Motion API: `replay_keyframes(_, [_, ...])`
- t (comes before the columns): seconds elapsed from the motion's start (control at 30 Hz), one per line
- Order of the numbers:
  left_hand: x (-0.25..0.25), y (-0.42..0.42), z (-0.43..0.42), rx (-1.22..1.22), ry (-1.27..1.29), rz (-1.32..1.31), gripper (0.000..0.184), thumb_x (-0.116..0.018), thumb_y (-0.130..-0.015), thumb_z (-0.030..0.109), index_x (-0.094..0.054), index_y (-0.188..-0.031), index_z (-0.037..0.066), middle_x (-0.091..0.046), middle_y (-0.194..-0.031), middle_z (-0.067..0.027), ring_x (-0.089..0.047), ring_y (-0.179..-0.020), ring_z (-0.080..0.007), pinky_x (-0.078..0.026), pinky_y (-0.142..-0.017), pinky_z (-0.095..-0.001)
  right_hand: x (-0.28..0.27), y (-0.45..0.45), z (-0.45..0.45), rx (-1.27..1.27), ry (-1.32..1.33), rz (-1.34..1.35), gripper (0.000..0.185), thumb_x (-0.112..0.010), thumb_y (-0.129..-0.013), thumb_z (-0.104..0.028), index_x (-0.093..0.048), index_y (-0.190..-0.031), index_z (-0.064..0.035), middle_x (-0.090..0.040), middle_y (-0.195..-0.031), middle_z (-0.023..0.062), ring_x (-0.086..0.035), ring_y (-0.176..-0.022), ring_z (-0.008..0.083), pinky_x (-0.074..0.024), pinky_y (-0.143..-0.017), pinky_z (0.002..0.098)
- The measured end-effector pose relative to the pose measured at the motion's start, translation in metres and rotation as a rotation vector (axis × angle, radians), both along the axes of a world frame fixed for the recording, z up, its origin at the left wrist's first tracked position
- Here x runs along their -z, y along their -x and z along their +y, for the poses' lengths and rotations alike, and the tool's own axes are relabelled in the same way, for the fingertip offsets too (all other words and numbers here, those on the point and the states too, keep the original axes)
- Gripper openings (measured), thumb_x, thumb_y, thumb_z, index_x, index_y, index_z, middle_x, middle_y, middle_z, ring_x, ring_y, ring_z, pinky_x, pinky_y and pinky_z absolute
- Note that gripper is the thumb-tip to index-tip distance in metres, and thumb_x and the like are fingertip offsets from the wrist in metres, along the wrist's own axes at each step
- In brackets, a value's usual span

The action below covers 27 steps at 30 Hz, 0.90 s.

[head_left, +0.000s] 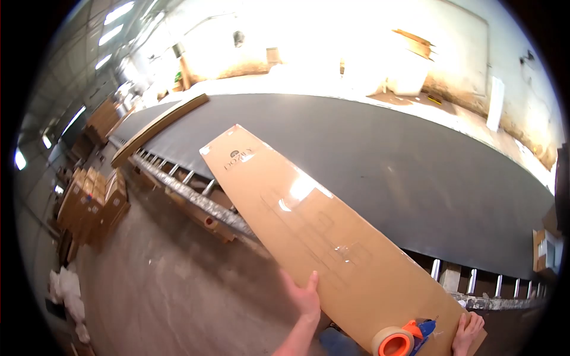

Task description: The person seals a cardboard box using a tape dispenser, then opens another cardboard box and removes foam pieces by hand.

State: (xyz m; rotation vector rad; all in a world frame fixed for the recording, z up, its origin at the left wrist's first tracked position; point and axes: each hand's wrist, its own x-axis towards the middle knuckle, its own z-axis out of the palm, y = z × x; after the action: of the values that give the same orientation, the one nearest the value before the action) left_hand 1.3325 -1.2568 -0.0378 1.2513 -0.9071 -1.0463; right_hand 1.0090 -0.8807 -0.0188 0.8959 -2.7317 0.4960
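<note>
A long, flat cardboard box (pixel 356 249) with a printed logo and strips of clear tape stretches away from me, slanting to the upper left. My left hand (pixel 303 296) is at its left edge, thumb over the top face and the other fingers at the side, partly hidden. My right hand (pixel 468 333) curls its fingers over the near right corner. Between the hands, close to the near end, a tape dispenser (pixel 409 337) with an orange hub and a blue part lies on the box; neither hand touches it.
Under and beyond the box runs a dark conveyor belt (pixel 415 166) with metal rollers (pixel 472 280) along its edge. Another long carton (pixel 160 127) lies farther up the belt. Stacked boxes (pixel 92 202) stand on the floor at left. A small open box (pixel 546 252) is at the right.
</note>
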Motion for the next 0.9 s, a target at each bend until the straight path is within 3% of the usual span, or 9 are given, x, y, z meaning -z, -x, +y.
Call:
replay_keyframes(0.1, [0.001,0.031,-0.061,0.113,0.002,0.232,0.083,-0.072,-0.083,-0.004,-0.026,-0.153,-0.004,-0.046,-0.143,-0.0153,-0.049,-0.125,-0.0239,-0.043,-0.105,-0.0350,0.001,-0.009,-0.025,0.068,-0.010,0.128,0.030,-0.061,-0.095,-0.023,-0.056,-0.114,0.0001,-0.053,-0.108,0.0181,-0.048,-0.110,0.0382,-0.0388,-0.096,0.0484])
replay_keyframes(0.23, [0.000,0.090,-0.165,0.271,0.104,0.090,0.075,-0.071,-0.088,-0.001,-0.030,-0.150,-0.005,-0.049,-0.139,-0.0141,-0.052,-0.120,-0.0229,-0.050,-0.098,-0.0348,-0.016,-0.021,-0.102,0.227,-0.060,0.257,0.036,-0.071,-0.085,-0.028,-0.057,-0.106,-0.0028,-0.055,-0.100,0.0160,-0.050,-0.101,0.0379,-0.0395,-0.086,0.0518])
replay_keyframes(0.27, [0.017,0.101,-0.203,0.381,0.066,0.224,0.086,-0.070,-0.087,-0.002,-0.018,-0.155,-0.004,-0.042,-0.148,-0.0168,-0.050,-0.123,-0.0239,-0.047,-0.101,-0.0353,-0.022,-0.023,-0.122,0.224,0.003,0.276,0.039,-0.073,-0.082,-0.031,-0.056,-0.104,-0.0044,-0.055,-0.098,0.0162,-0.051,-0.098,0.0376,-0.0388,-0.085,0.0523])
replay_keyframes(0.4, [0.010,0.117,-0.291,0.706,-0.056,-0.098,0.063,-0.064,-0.098,0.015,-0.034,-0.149,-0.008,-0.051,-0.141,-0.0182,-0.052,-0.122,-0.0226,-0.046,-0.101,-0.0327,-0.037,-0.068,-0.168,0.319,-0.080,0.071,0.068,-0.072,-0.077,-0.046,-0.053,-0.127,-0.0045,-0.051,-0.112,0.0165,-0.044,-0.108,0.0366,-0.0343,-0.097,0.0555])
replay_keyframes(0.57, [0.006,0.034,-0.175,0.433,0.119,-0.351,0.058,-0.058,-0.100,0.014,-0.035,-0.148,-0.010,-0.047,-0.147,-0.0260,-0.048,-0.135,-0.0325,-0.037,-0.113,-0.0385,-0.059,-0.126,-0.149,0.113,-0.029,-0.135,0.099,-0.071,-0.073,-0.060,-0.038,-0.147,-0.0020,-0.046,-0.126,0.0190,-0.042,-0.116,0.0362,-0.0286,-0.106,0.0524])
replay_keyframes(0.63, [-0.002,-0.032,-0.091,0.610,0.418,-0.815,0.062,-0.063,-0.095,0.014,-0.037,-0.146,-0.010,-0.046,-0.148,-0.0269,-0.046,-0.136,-0.0373,-0.036,-0.113,-0.0406,-0.065,-0.150,-0.137,0.045,-0.045,-0.220,0.105,-0.076,-0.069,-0.059,-0.037,-0.148,-0.0013,-0.044,-0.130,0.0195,-0.042,-0.116,0.0362,-0.0291,-0.105,0.0516])
replay_keyframes(0.7, [-0.024,-0.073,-0.018,0.980,0.569,-0.875,0.073,-0.073,-0.087,0.025,-0.041,-0.144,-0.008,-0.044,-0.148,-0.0272,-0.041,-0.138,-0.0440,-0.032,-0.115,-0.0494,-0.071,-0.177,-0.129,-0.016,-0.055,-0.301,0.112,-0.079,-0.066,-0.060,-0.034,-0.150,-0.0010,-0.042,-0.134,0.0199,-0.042,-0.116,0.0362,-0.0294,-0.105,0.0505])
replay_keyframes(0.77, [-0.067,-0.079,0.040,1.196,0.865,-1.044,0.086,-0.079,-0.080,0.038,-0.043,-0.144,-0.006,-0.043,-0.150,-0.0270,-0.035,-0.143,-0.0419,-0.025,-0.117,-0.0544,-0.078,-0.208,-0.126,-0.069,-0.055,-0.385,0.118,-0.080,-0.064,-0.062,-0.030,-0.152,-0.0012,-0.039,-0.136,0.0202,-0.041,-0.116,0.0364,-0.0295,-0.106,0.0494])
replay_keyframes(0.9, [-0.097,-0.082,0.078,1.500,0.956,-1.235,0.112,-0.083,-0.065,0.057,-0.039,-0.146,-0.006,-0.033,-0.154,-0.0296,-0.023,-0.144,-0.0545,-0.021,-0.117,-0.0610,-0.090,-0.252,-0.106,-0.349,-0.203,-0.476,0.122,-0.088,-0.059,-0.048,-0.026,-0.153,-0.0003,-0.033,-0.143,0.0271,-0.037,-0.126,0.0402,-0.0346,-0.108,0.0510])
